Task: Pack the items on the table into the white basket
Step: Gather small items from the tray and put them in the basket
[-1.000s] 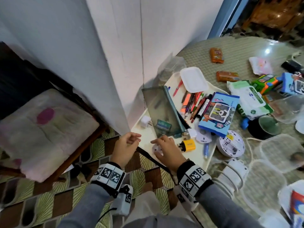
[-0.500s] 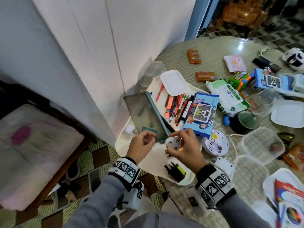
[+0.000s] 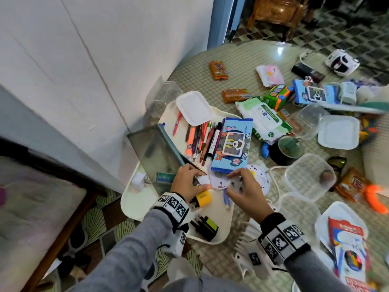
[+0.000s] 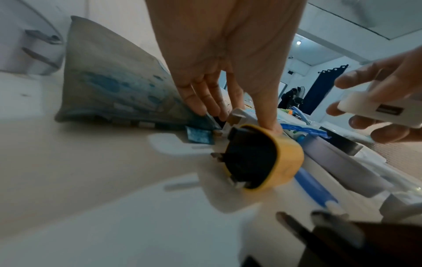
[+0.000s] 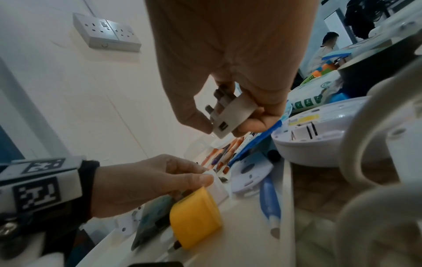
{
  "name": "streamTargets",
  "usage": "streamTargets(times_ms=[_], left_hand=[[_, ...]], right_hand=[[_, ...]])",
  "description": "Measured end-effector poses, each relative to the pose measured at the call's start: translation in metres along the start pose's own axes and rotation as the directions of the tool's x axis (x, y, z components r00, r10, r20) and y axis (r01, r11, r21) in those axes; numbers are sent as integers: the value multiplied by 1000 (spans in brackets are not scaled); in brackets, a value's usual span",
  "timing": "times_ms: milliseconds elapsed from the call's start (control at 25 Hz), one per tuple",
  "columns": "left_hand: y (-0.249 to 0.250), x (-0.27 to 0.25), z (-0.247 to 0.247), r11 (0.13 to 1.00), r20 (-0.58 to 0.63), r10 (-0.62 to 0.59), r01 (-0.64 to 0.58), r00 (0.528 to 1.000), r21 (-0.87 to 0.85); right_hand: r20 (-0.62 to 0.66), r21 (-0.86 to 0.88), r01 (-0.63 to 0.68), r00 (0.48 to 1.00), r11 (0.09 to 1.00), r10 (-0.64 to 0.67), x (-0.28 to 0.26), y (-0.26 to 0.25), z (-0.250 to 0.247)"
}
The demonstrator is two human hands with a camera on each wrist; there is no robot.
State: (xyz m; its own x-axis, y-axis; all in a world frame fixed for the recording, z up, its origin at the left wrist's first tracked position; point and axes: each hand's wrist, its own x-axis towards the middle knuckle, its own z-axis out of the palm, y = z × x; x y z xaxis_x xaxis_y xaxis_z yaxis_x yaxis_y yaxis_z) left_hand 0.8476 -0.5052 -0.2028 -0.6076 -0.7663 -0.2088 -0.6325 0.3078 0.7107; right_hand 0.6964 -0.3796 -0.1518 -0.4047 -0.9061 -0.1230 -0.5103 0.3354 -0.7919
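The white basket (image 3: 136,207) lies shallow at the table's edge. It holds a grey-green pencil case (image 3: 155,150), pens (image 3: 202,140), a blue cartoon pouch (image 3: 231,148), a yellow plug (image 3: 202,198) and a black plug (image 3: 205,226). My left hand (image 3: 199,181) pinches a small white plug (image 5: 215,180) just behind the yellow plug (image 4: 262,157). My right hand (image 3: 235,180) holds a white USB charger (image 5: 230,115) in its fingertips, a little above the basket's right side, prongs toward the palm.
A white round device (image 3: 261,178) and a white power strip (image 3: 252,245) lie right of the basket. Clear tubs (image 3: 309,178), lids, a wipes pack (image 3: 267,121), snack packs and toys cover the table. A wall stands close on the left.
My left hand has moved right from the pencil case to the small white plug by the yellow one. My right hand, still holding the white charger, has shifted slightly right.
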Motion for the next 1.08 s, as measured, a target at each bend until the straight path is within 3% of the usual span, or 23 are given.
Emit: streamTargets(times_ms=[160,280,360,560,760,920,1080], left_hand=[[-3,-20,-4,978,-136,16,-44,991,-206],[-9,-43,-14,910,-231,-92,-12,969,-414],[-20,-60,-25,872,-324,-184,2,928,-490],[-56,-103,-56,859,-529,-345,34,775,-511],[-91,-143,-68,836,-586,-448,86,675,-541],[-92,-166,-73,859,-626,-431,83,650,-506],[-95,-177,-80,864,-608,-434,116,665,-489]], right_hand=[[47,73,-36,998,997,33,11,-12,10],[19,96,-24,1000,995,22,20,-27,24],[18,87,-3,1000,996,1,24,-42,38],[175,-36,162,973,986,-154,35,-77,92],[328,-306,235,936,923,-130,40,-110,149],[289,-393,157,957,906,-40,48,-113,175],[280,-402,101,960,910,17,50,-108,183]])
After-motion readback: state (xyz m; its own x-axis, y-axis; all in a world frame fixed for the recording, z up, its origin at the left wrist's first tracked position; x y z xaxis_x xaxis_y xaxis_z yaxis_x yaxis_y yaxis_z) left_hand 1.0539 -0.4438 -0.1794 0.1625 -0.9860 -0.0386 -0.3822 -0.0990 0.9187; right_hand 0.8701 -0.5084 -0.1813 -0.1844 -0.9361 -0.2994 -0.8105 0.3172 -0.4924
